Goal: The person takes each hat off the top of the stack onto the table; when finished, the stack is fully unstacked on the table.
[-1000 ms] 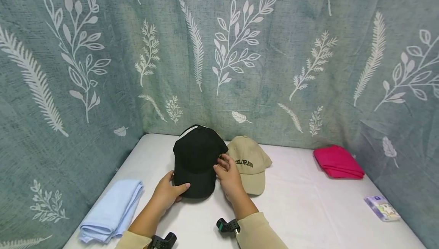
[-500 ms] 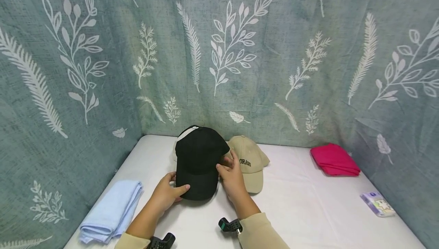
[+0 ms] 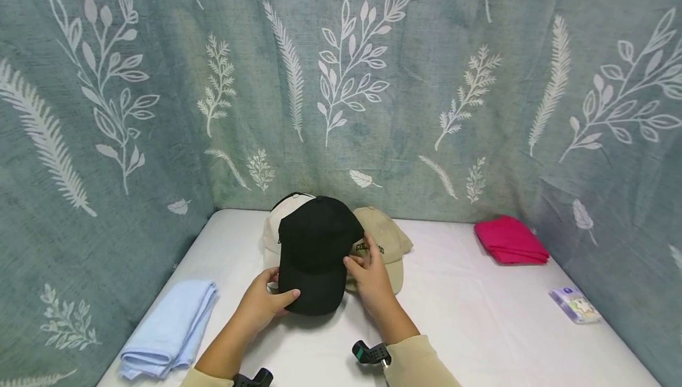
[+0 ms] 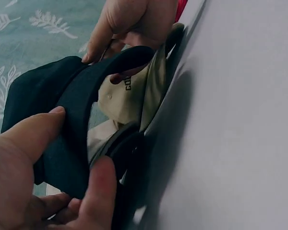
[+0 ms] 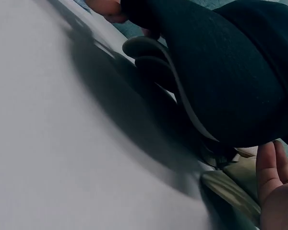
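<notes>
Since the earlier frames, the black cap [image 3: 318, 257] has shifted to the person's right, so more of the white cap [image 3: 273, 230] behind it shows at its left and the black cap now overlaps more of the tan cap [image 3: 391, 236]; both hands have moved along with it. The left hand [image 3: 260, 304] pinches the left edge of the brim, thumb laid on top and the other fingers beneath. The right hand [image 3: 370, 274] pinches the cap's right side near where brim and crown meet, its thumb on the outside and other fingers reaching behind, in front of the tan cap's dark lettering. The black cap is held up in front of the other two, brim downward and toward the person, and the left wrist view shows the brim apart from the white tabletop [image 3: 453, 316], with a shadow below it. Another dark brim [image 4: 127, 143] sits underneath there; which cap it belongs to I cannot tell. A folded light blue cloth [image 3: 167, 328] lies at the left, a folded red cloth [image 3: 510, 242] at the far right, and a small purple-and-white packet [image 3: 575, 304] nearer on that side. Patterned green-blue curtains [image 3: 394, 115] stand behind.
</notes>
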{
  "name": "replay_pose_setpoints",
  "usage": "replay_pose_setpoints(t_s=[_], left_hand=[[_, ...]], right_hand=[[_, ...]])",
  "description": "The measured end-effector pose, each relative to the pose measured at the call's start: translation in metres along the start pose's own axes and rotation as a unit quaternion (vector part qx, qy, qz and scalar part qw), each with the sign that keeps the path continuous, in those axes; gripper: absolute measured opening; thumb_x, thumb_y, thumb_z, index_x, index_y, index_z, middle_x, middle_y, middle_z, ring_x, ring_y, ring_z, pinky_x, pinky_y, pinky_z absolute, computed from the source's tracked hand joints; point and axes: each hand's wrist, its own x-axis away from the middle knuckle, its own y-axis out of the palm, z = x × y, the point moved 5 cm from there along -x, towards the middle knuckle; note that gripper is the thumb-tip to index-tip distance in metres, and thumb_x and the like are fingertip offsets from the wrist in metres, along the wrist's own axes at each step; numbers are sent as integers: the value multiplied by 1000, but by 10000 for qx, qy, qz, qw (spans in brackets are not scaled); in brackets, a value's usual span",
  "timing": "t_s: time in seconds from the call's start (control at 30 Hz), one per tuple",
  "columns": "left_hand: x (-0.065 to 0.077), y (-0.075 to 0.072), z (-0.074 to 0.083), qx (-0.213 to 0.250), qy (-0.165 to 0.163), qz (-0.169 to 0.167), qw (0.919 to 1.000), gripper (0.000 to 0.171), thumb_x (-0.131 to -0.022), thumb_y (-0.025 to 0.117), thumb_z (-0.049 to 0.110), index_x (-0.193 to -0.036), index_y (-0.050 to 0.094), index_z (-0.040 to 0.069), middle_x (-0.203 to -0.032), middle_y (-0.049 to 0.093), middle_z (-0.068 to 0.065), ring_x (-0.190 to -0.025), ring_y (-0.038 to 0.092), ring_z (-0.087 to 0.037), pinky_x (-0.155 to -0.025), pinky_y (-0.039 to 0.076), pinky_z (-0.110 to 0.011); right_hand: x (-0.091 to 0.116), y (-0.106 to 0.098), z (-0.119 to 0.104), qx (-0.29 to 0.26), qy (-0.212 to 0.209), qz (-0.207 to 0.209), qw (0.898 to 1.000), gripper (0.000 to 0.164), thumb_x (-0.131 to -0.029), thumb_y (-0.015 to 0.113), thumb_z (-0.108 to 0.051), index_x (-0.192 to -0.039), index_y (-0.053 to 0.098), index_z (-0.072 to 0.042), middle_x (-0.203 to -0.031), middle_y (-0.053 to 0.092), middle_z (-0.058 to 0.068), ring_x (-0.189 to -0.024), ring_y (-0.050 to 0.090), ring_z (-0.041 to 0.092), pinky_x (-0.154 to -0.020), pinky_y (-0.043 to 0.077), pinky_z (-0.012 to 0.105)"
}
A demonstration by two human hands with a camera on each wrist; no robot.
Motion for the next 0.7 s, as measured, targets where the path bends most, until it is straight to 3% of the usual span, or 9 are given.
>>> replay_pose_setpoints(t_s=[0.17, 0.23, 0.37, 0.47, 0.7], left_hand=[[6, 12, 6, 48, 126, -98, 9999, 83, -87, 88, 30, -153, 45, 3, -140, 51, -20, -78, 69, -22, -70, 63, -36], [7, 17, 9, 70, 170, -196, 9996, 85, -87, 87, 31, -154, 43, 2, -141, 50, -21, -82, 68, -22, -71, 63, -36], [10, 27, 16, 88, 253, -278, 9993, 85, -88, 87, 30, -154, 43, 2, -142, 50, -22, -81, 68, -22, -70, 62, -36], [11, 36, 21, 97, 318, -343, 9989, 84, -88, 87, 30, -154, 43, 2, -141, 50, -21, -81, 68, -22, -68, 62, -35], [14, 54, 33, -298, 528, -297, 9977, 82, -86, 87, 33, -150, 47, 0, -139, 50, -20, -93, 65, -23, -68, 63, -31]], right_hand=[[6, -14, -9, 170, 56, -55, 9998, 91, -101, 71, -12, -169, 12, -26, -144, 55, 24, -119, 63, 19, -89, 56, 24], [8, -22, -14, 227, 70, -50, 9997, 92, -100, 71, -11, -169, 12, -27, -137, 59, 25, -118, 64, 18, -89, 57, 24], [12, -35, -24, 306, -52, -198, 9993, 89, -101, 70, -10, -169, 14, -25, -165, 35, 14, -125, 61, 23, -90, 57, 24], [16, -44, -29, 431, -162, -268, 9986, 87, -102, 69, -10, -169, 15, -22, -175, 11, 3, -131, 58, 28, -91, 57, 23], [21, -64, -34, 543, -154, -123, 9983, 83, -101, 70, -12, -168, 20, -21, -174, 17, 6, -127, 62, 23, -90, 58, 24]])
